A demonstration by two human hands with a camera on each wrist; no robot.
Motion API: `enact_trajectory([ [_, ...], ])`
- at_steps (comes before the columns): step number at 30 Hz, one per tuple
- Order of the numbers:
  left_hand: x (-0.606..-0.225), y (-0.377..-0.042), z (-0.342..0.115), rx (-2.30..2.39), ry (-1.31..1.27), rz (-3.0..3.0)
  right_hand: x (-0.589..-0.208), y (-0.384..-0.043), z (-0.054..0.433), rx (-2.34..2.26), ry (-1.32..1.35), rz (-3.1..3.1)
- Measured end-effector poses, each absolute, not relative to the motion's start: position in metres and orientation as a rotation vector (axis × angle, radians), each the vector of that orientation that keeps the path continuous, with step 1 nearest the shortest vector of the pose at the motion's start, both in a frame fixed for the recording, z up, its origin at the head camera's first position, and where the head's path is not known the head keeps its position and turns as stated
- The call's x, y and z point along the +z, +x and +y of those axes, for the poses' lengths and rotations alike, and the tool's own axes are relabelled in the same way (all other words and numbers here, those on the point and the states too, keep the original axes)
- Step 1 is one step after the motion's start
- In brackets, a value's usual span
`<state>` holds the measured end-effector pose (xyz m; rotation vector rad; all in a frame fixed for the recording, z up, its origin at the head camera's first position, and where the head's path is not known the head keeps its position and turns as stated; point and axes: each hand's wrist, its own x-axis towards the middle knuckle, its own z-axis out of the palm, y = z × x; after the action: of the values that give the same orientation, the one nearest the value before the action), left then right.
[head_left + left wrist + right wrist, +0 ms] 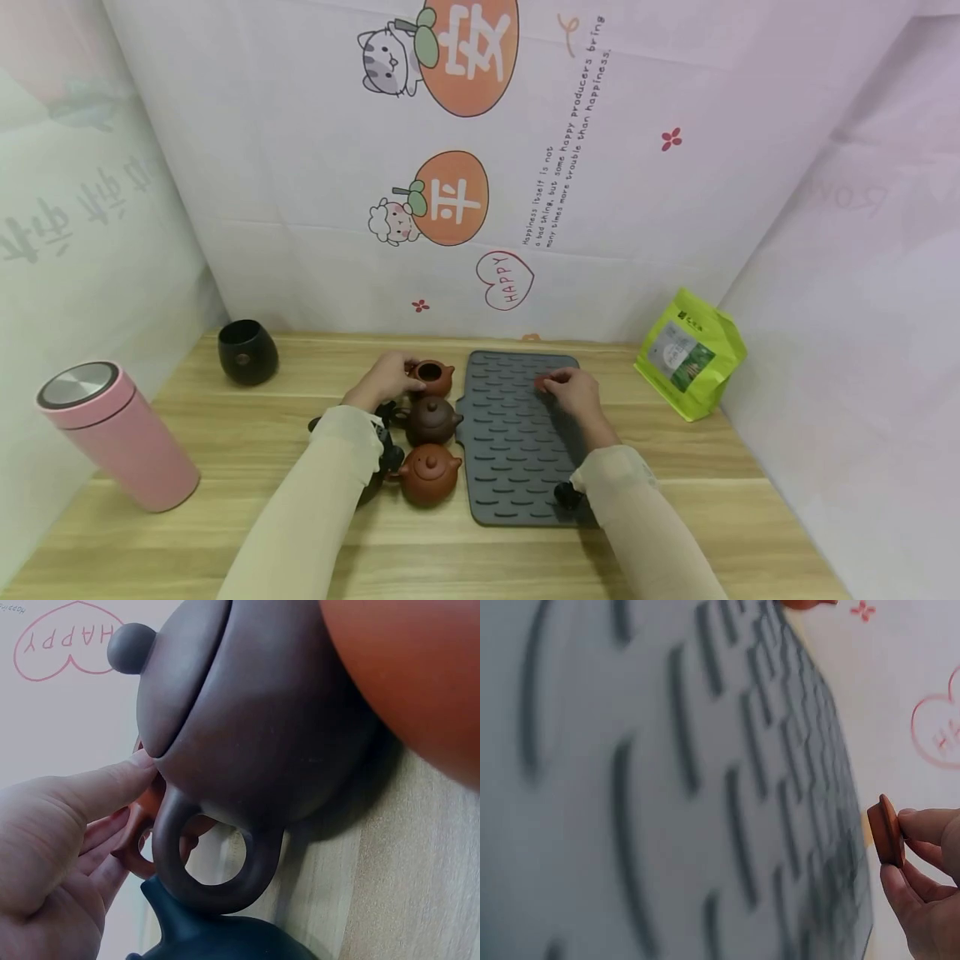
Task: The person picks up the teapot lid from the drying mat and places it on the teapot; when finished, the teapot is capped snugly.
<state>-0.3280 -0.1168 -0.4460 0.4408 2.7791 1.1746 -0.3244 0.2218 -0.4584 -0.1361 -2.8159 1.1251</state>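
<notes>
A small reddish-brown teapot (441, 385) with its top uncovered stands at the back of a row of teapots. My left hand (387, 379) grips it on the handle side, thumb up by the rim; the left wrist view shows it mostly hidden behind a dark brown teapot (262, 720). Over the grey ridged mat (510, 425), my right hand (576, 393) pinches a reddish-brown teapot lid (886, 832) between thumb and fingertips, the lid tilted on edge in the right wrist view.
A larger orange-brown teapot (431, 479) is nearest in the row, and a dark bluish teapot (232, 941) sits by the handles. At left are a pink flask (123, 442) and a black cup (248, 354). A green pouch (690, 354) stands back right.
</notes>
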Motion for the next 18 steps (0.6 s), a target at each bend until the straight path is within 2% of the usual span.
enact_trajectory([
  [8,-0.447,-0.329,-0.116,1.184,0.411,2.779,-0.437,-0.328,0.183,1.162,-0.059,-2.770],
  [18,-0.450,-0.330,-0.117,1.249,0.382,2.746,-0.430,-0.334,0.134,1.199,0.043,-2.748],
])
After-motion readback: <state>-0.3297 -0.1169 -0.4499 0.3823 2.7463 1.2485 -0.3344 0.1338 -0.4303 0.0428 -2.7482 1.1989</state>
